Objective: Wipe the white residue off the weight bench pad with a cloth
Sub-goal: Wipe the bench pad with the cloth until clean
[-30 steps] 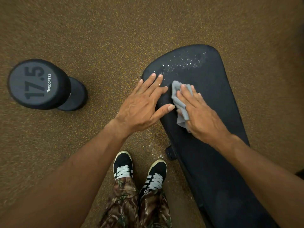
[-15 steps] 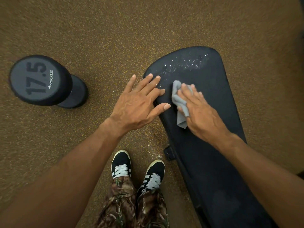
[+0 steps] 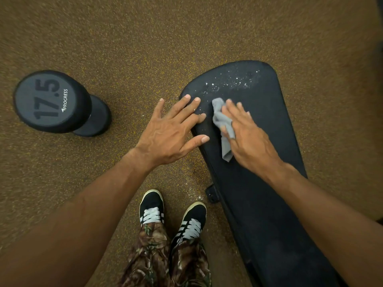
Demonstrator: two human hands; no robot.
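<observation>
The black weight bench pad (image 3: 269,183) runs from the upper middle to the lower right. White residue (image 3: 232,82) speckles its far end. A small grey cloth (image 3: 222,121) lies crumpled on the pad just below the specks. My right hand (image 3: 246,135) presses flat on the cloth with straight fingers, and part of the cloth is hidden under it. My left hand (image 3: 172,131) is spread flat at the pad's left edge, fingertips resting on the pad and the rest over the floor.
A black 17.5 dumbbell (image 3: 60,102) stands on end on the brown speckled floor (image 3: 145,38) to the left. My two feet in black shoes (image 3: 172,212) stand beside the bench's near left side. A black bracket (image 3: 211,193) sticks out from the bench edge.
My right hand has slid the cloth a little toward the far end of the pad, closer to the specks. My left hand's fingers have spread wider at the pad's edge.
</observation>
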